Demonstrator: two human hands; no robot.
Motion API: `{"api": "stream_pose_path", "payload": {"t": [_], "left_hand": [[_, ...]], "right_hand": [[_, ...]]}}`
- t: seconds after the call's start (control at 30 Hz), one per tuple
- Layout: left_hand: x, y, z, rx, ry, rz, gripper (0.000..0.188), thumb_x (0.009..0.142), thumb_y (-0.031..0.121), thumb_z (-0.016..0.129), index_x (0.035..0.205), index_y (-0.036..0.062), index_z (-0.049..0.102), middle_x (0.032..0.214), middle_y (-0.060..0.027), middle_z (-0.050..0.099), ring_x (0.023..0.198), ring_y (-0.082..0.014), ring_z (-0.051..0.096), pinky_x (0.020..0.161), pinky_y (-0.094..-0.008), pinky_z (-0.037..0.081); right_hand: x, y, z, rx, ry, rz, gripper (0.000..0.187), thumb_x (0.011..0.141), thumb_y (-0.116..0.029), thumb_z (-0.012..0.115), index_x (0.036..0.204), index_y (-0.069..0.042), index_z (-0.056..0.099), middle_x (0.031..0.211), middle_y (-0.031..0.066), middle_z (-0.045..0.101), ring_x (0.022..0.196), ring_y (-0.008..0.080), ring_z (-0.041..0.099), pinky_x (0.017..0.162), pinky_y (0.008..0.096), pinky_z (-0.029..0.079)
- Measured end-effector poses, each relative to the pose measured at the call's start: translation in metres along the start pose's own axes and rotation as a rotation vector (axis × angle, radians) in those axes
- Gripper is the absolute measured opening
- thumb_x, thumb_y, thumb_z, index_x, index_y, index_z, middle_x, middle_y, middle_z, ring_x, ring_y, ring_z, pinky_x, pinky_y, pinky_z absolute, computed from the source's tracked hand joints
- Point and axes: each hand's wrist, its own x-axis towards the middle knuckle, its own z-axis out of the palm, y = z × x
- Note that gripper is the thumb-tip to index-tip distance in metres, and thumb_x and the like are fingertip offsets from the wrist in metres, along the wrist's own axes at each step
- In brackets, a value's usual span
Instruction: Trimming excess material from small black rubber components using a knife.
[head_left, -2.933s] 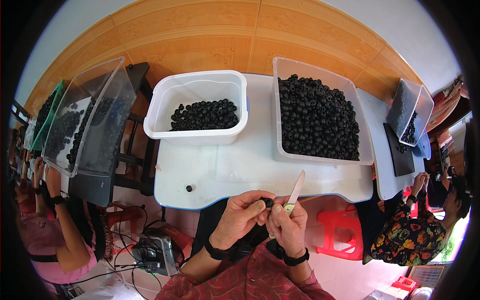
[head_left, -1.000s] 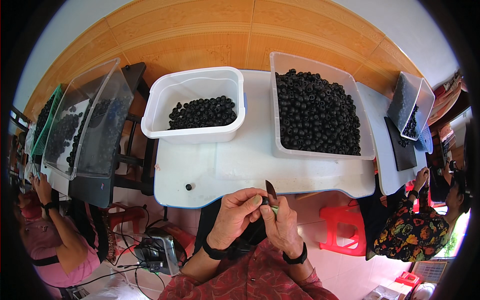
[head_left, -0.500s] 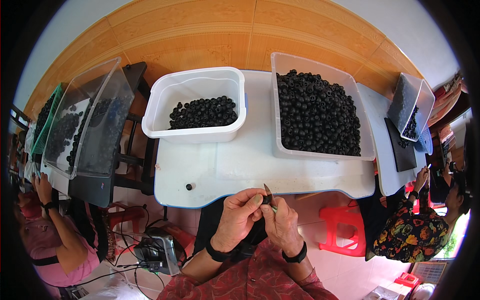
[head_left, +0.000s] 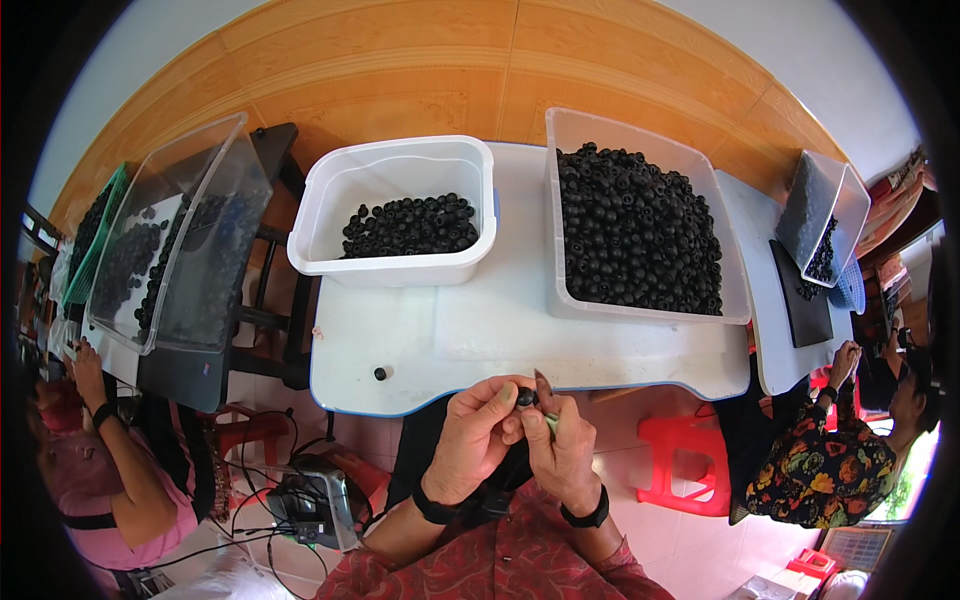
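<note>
Between the thumb and fingers of my left hand (head_left: 474, 438) is a small round black bead-like piece (head_left: 526, 397) with a hole. My right hand (head_left: 565, 455) grips a small knife (head_left: 543, 386) with a pale green handle, its blade pointing up beside the piece. Both hands are close together at the table's front edge. One loose black piece (head_left: 380, 374) lies on the white table (head_left: 470, 345) to their left. Beyond it, a white tub (head_left: 390, 268) holds several such pieces. A larger translucent bin (head_left: 650, 311) at right is heaped with them.
At left, clear bins (head_left: 150, 330) and a green basket (head_left: 90, 240) stand by a person in pink (head_left: 130, 490). To the right are a tilted clear bin (head_left: 800, 215), a red stool (head_left: 685, 460) and a person in a floral top (head_left: 830, 465). Cables (head_left: 245, 490) trail at lower left.
The black piece has turned in my left fingers, so its round face now shows. The knife blade has shifted slightly right, away from it.
</note>
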Motion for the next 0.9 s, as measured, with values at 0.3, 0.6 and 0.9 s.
{"api": "stream_pose_path", "payload": {"t": [0.3,0.6,0.9], "left_hand": [[-0.002,-0.001,-0.009,-0.027,-0.141,-0.071,0.022,0.098,0.015,0.054,0.107,-0.0024,0.064,0.087,-0.0063,0.064,0.063,-0.0056,0.047,0.057,-0.0208,0.041],[0.000,0.001,-0.013,-0.084,-0.183,-0.133,0.023,0.098,0.016,0.054,0.107,-0.0034,0.062,0.079,-0.0011,0.058,0.062,-0.0053,0.045,0.059,-0.0212,0.041],[0.000,0.000,-0.011,-0.101,-0.166,-0.144,0.023,0.097,0.017,0.055,0.107,-0.0031,0.062,0.080,-0.0013,0.058,0.063,-0.0053,0.045,0.060,-0.0211,0.041]], "right_hand": [[0.001,-0.012,-0.010,0.515,0.039,0.156,0.015,0.093,-0.010,0.062,0.094,0.002,0.053,0.065,0.0031,0.059,0.051,0.0064,0.054,0.045,0.0224,0.042],[0.001,-0.011,-0.013,0.755,-0.020,0.259,0.009,0.096,-0.008,0.057,0.095,0.000,0.054,0.060,-0.0015,0.050,0.044,0.0030,0.042,0.039,0.0188,0.032],[0.001,-0.008,-0.011,0.760,-0.028,0.282,0.012,0.096,-0.012,0.057,0.098,0.000,0.052,0.060,-0.0022,0.049,0.045,0.0029,0.043,0.040,0.0186,0.033]]}}
